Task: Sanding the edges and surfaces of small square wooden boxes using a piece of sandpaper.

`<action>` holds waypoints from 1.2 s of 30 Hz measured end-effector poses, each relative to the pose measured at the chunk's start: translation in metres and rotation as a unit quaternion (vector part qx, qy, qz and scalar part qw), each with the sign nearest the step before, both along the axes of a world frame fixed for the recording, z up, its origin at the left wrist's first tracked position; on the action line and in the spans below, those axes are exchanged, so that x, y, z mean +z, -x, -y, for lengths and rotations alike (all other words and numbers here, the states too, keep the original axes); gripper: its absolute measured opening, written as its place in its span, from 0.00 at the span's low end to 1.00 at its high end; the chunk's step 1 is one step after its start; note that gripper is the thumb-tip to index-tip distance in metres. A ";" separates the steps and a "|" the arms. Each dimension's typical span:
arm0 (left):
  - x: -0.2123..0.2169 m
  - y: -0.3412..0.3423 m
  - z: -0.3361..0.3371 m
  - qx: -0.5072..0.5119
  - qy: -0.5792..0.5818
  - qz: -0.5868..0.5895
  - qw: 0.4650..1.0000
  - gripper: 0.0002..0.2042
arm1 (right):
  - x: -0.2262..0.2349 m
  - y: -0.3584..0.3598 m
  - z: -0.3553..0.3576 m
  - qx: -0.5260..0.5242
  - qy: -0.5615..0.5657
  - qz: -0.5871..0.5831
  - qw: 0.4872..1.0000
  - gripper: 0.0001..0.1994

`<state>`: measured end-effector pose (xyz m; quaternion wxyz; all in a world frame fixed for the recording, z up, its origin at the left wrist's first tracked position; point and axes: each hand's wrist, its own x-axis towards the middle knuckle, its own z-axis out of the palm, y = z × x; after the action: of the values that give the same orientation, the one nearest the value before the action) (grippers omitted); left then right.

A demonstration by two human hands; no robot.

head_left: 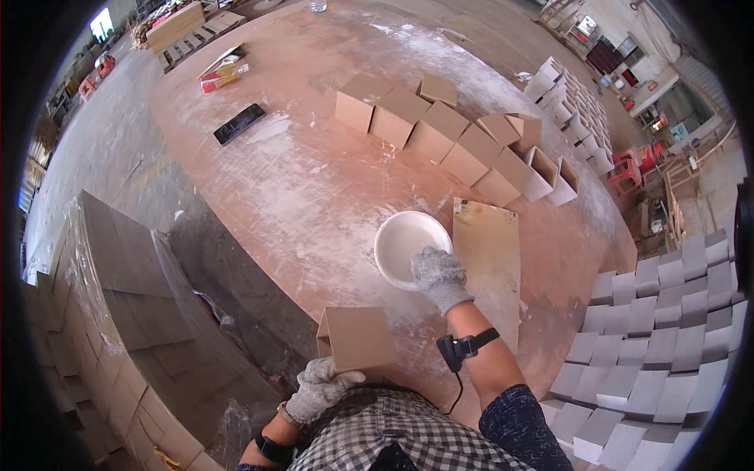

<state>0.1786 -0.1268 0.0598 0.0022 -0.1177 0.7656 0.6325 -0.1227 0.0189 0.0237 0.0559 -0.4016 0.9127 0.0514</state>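
My left hand [320, 388], in a grey knit glove, grips the lower edge of a brown cardboard box [360, 339] close to my body. A round white bowl [390, 263] with pale contents stands on the table in front of me. My gloved right hand [440, 276] reaches over the bowl's near right rim. Its fingers are bent down inside the bowl, and whatever they may hold is hidden. Just right of the bowl lies a flat yellowish board [487, 259]. Farther back, several brown cardboard boxes [436, 132] stand in a curved row, some showing open ends.
On the dusty reddish table [314, 235] lie a black phone [239, 124] and a red-and-yellow package [225, 77]. Stacked cardboard pieces [660, 330] fill the right side. A plastic-wrapped stack of cardboard [141, 306] stands left. Red stools [626, 169] are beyond the table.
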 end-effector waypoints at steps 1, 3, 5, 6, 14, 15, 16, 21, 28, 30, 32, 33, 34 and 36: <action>0.001 0.002 0.003 -0.002 -0.018 -0.003 1.000 0.10 | 0.002 0.000 -0.001 0.007 -0.002 0.031 0.999 0.10; 0.002 0.006 0.010 -0.010 -0.014 -0.026 1.000 0.09 | 0.006 -0.001 -0.008 -0.017 -0.007 -0.001 1.000 0.10; 0.003 0.009 0.016 -0.013 -0.039 -0.028 0.999 0.09 | 0.012 -0.001 -0.022 0.006 0.091 -0.056 0.994 0.10; 0.004 0.011 0.019 -0.018 -0.046 -0.031 0.998 0.09 | 0.014 -0.001 -0.030 0.040 0.193 -0.105 0.975 0.10; 0.017 0.048 0.035 -0.111 -0.069 -0.013 0.991 0.13 | 0.016 -0.014 -0.075 -0.310 0.683 0.369 0.549 0.14; 0.019 0.052 0.037 -0.119 -0.071 -0.016 0.990 0.13 | 0.015 -0.018 -0.075 -0.329 0.702 0.357 0.522 0.13; 0.020 0.057 0.039 -0.132 -0.057 -0.008 0.990 0.13 | 0.015 -0.023 -0.076 -0.352 0.709 0.379 0.480 0.13; 0.026 0.079 0.048 -0.174 -0.037 0.056 0.983 0.13 | 0.034 -0.050 -0.073 -0.336 0.731 0.371 0.463 0.14; 0.037 0.104 0.046 -0.183 0.012 -0.011 0.983 0.13 | 0.099 -0.072 -0.052 -0.021 0.520 0.162 0.839 0.11; 0.040 0.106 0.041 -0.194 0.024 -0.012 0.981 0.12 | 0.112 -0.073 -0.044 0.233 0.390 -0.049 0.890 0.10; 0.039 0.108 0.031 -0.213 0.097 -0.125 0.964 0.12 | 0.118 -0.074 -0.039 0.199 0.443 0.064 0.872 0.13; 0.038 0.109 0.026 -0.226 0.134 -0.180 0.948 0.12 | 0.119 -0.077 -0.038 0.206 0.411 0.043 0.887 0.14; 0.037 0.109 0.024 -0.229 0.158 -0.204 0.939 0.13 | 0.119 -0.079 -0.040 0.201 0.351 0.016 0.914 0.14; 0.034 0.107 0.021 -0.246 0.206 -0.239 0.916 0.16 | 0.118 -0.089 -0.047 -0.170 0.462 0.371 0.788 0.10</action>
<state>0.0720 -0.1478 0.0939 -0.0500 0.2314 0.8612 0.4497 -0.0335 0.0656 0.1412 0.2056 -0.2062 0.7901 -0.5393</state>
